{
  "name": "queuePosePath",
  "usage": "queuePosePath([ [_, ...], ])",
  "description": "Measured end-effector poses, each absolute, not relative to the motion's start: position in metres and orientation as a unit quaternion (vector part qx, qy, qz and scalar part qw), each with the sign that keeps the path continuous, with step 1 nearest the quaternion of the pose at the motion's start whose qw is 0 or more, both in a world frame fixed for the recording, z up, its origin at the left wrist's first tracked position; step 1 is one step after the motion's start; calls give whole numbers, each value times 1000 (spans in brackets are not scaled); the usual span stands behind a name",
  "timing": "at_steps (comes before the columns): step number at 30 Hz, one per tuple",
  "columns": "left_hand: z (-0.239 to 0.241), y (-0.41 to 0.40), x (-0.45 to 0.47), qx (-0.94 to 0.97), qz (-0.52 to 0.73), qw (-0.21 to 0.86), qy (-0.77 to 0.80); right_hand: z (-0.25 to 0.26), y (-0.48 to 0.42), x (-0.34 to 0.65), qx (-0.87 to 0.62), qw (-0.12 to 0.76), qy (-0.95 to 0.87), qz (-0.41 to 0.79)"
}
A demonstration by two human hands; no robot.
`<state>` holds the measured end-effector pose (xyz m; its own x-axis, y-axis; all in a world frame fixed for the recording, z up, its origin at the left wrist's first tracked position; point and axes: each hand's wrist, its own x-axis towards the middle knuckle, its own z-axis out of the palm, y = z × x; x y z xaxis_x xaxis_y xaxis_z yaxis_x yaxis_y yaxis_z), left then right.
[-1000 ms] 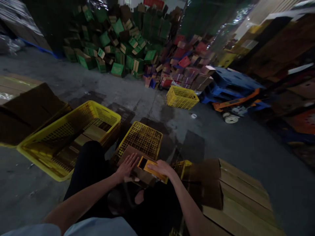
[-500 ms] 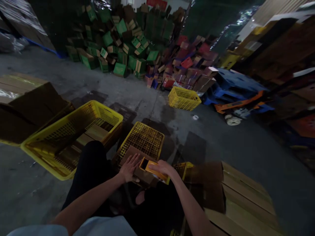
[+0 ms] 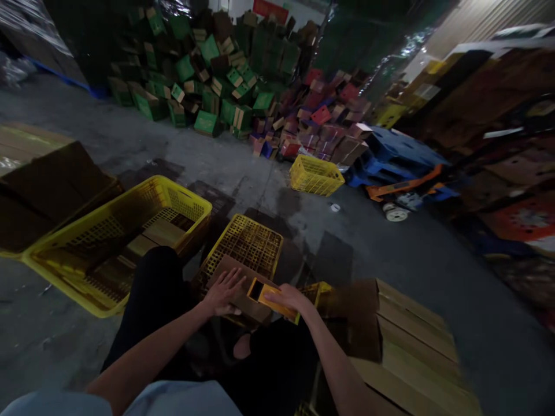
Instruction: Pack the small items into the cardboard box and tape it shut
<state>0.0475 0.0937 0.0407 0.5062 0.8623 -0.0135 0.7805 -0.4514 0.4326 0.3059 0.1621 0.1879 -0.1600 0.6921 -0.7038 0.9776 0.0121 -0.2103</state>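
My left hand [image 3: 223,292] lies flat, fingers spread, on a brown cardboard piece [image 3: 243,289] that rests over an upturned yellow crate [image 3: 245,245] in front of my knees. My right hand [image 3: 288,297] presses on a small yellow-orange carton [image 3: 265,293] with an open dark end, its fingers curled over the top of it. The carton sits on the brown cardboard, right beside my left hand.
A yellow basket [image 3: 117,237] with flat cardboard stands at the left, brown boxes behind it. A stack of flat cardboard [image 3: 407,346] lies at my right. Farther off are another yellow crate [image 3: 315,174], piles of green boxes [image 3: 208,75] and red boxes [image 3: 325,121], and a pallet jack [image 3: 403,193].
Both hands stay on the cardboard and the carton with hardly any shift. The view has swung slightly.
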Motion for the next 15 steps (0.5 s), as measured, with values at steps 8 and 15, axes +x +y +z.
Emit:
queuePosePath([
  [8, 20, 102, 7, 559, 332, 334, 682, 184, 165, 302, 612, 230, 680, -332],
  [15, 30, 118, 8, 483, 313, 506, 642, 180, 179, 313, 643, 189, 632, -389],
])
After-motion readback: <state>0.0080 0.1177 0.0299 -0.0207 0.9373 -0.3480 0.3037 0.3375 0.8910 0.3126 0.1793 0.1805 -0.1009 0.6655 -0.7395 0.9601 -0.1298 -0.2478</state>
